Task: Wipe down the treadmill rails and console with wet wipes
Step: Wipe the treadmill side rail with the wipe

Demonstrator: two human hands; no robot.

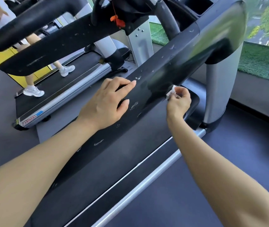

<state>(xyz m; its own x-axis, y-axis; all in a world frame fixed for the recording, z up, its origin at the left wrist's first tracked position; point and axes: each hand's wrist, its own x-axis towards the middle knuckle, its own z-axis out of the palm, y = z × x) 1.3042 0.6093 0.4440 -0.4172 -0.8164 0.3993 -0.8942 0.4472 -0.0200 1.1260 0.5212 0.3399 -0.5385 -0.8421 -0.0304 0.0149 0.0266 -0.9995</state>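
While its fingers pinch a small crumpled white wet wipe (171,92) against the right edge of the broad glossy black treadmill rail (148,89), the right hand (178,102) scrubs; the left hand (109,102) lies relaxed on top, seemingly steadying, both forearms stretched forward.
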